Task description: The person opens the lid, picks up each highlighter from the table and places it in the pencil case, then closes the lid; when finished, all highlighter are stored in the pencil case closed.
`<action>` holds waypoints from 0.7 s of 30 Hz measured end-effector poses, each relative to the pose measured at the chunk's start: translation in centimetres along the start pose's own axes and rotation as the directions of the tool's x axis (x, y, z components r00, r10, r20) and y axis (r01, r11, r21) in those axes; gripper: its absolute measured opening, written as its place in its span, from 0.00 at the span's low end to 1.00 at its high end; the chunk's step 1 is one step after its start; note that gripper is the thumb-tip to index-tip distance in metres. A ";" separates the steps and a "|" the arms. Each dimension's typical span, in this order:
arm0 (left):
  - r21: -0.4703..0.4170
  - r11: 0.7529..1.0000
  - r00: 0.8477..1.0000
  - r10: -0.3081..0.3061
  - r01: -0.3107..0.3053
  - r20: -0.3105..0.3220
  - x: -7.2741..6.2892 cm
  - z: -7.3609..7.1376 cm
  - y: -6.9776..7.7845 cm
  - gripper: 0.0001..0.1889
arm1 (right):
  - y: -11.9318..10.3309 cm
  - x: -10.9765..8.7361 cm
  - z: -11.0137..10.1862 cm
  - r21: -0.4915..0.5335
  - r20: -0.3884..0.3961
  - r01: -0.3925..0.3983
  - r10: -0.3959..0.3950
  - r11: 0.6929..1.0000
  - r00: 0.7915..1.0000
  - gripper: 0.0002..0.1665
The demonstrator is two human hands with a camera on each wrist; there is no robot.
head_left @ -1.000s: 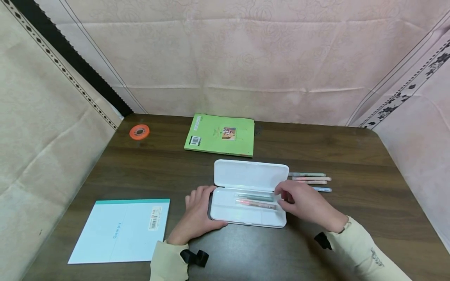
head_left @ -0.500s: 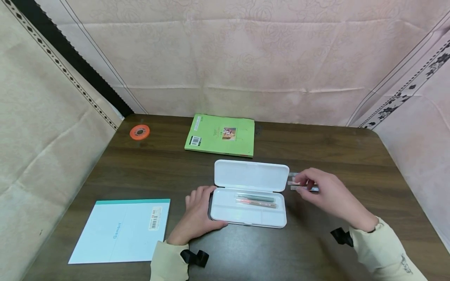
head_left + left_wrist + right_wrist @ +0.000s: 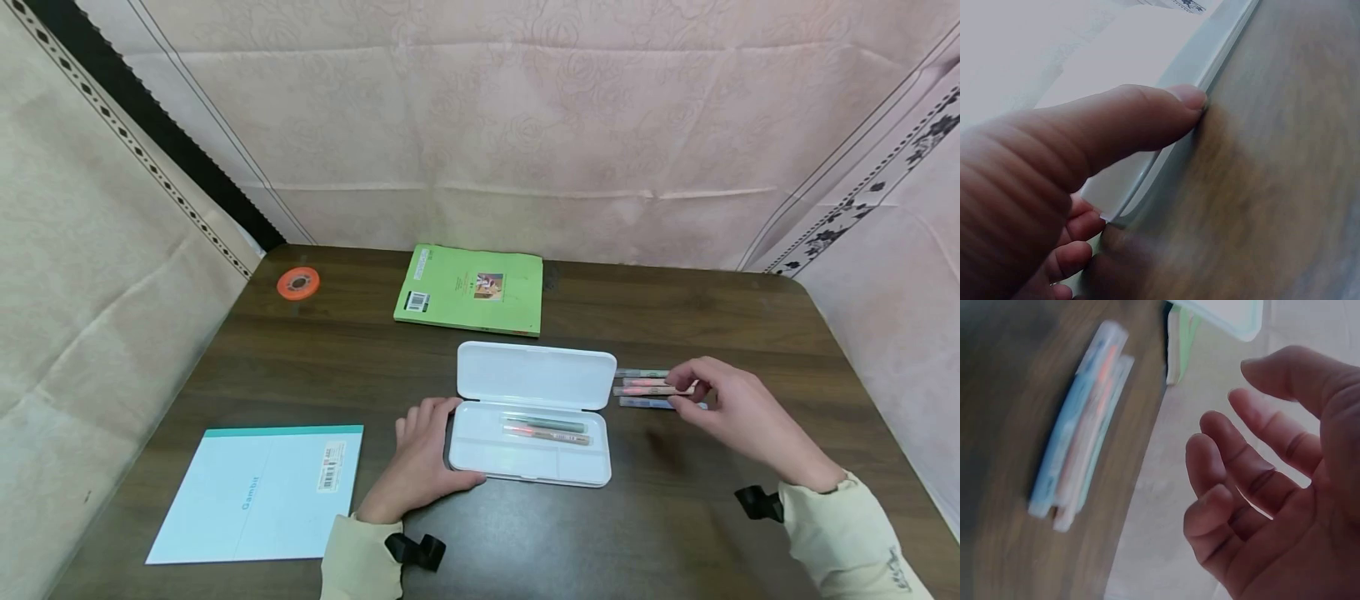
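Observation:
A white pencil case (image 3: 510, 460) lies with its lid raised on the table. Inside it are a green pen (image 3: 546, 423) and a pink-and-grey pen (image 3: 547, 435). My left hand (image 3: 422, 454) holds the case at its left end; in the left wrist view the thumb lies along the front edge and the fingers bend round the corner. Beyond the case's right side lie several pens (image 3: 645, 391), green, pink and blue. My right hand (image 3: 742, 421) is over their right ends. The right wrist view shows its fingers loosely bent, thumb apart, holding nothing.
A light-blue notebook (image 3: 255, 496) lies at the left front. Behind the case sits a green book (image 3: 472, 292). An orange disc (image 3: 297, 283) rests at the table's back left. Pale cloth (image 3: 525, 125) hangs behind the table.
My right hand has left the case and moved right to the loose pens, then further along them. The left hand and the case have stayed put.

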State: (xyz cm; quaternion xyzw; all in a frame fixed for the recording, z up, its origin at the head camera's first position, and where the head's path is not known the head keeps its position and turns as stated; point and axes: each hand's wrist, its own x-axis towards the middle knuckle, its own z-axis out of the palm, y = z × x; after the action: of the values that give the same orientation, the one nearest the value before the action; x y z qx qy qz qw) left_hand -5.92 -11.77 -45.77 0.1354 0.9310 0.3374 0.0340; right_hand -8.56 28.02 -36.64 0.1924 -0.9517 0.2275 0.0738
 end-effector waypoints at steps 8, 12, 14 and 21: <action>-0.003 1.000 1.000 -0.002 0.002 0.003 0.0 0.0 0.1 0.52 | 3.1 -1.2 0.0 0.021 0.029 -0.040 0.039 0.999 0.999 0.13; -0.002 1.000 1.000 -0.003 0.003 0.002 0.0 0.0 0.0 0.52 | 4.4 -1.6 0.2 0.015 0.067 -0.087 0.085 0.996 0.994 0.12; -0.003 1.000 1.000 -0.004 0.004 0.002 0.0 0.0 0.0 0.52 | 5.0 -1.8 0.4 0.007 0.085 -0.103 0.102 0.995 0.991 0.12; -0.006 1.000 1.000 -0.008 0.008 0.001 0.0 0.0 0.0 0.52 | 6.6 -2.0 1.4 -0.016 0.141 -0.136 0.136 0.991 0.981 0.14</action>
State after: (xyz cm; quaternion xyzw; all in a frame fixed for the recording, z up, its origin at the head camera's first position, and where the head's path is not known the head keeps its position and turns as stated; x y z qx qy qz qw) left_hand -5.92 -11.76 -45.82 0.1316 0.9305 0.3399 0.0361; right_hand -9.50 33.51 -41.00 0.1424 -0.9662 0.2147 -0.0092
